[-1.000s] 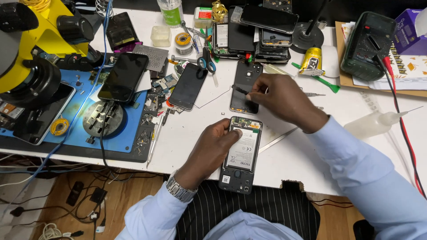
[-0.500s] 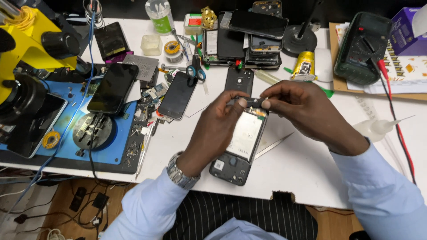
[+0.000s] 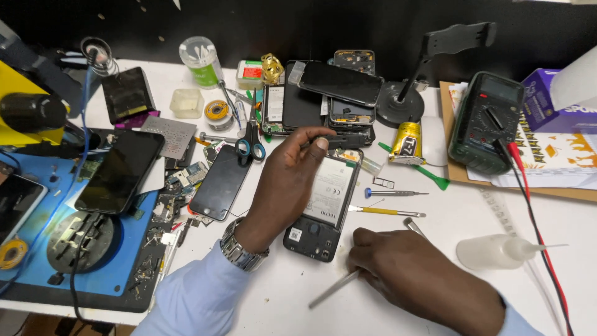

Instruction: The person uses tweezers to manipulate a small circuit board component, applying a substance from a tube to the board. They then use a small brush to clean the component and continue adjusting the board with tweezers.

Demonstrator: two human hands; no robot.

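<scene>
Opened phone (image 3: 323, 205) laid back-up on white table (image 3: 448, 218), battery exposed, between both hands; left hand (image 3: 289, 171) curled over phone's upper left edge, thumb and forefinger pinched on small dark part at top; right hand (image 3: 413, 270) rested palm-down on table just right of phone's lower end, fingers loosely closed over metal tweezers (image 3: 367, 270); yellow-handled screwdriver (image 3: 385, 211) and blue-tipped screwdriver (image 3: 395, 193) lain beside phone's right edge; scissors (image 3: 250, 144) seen left of left hand.
</scene>
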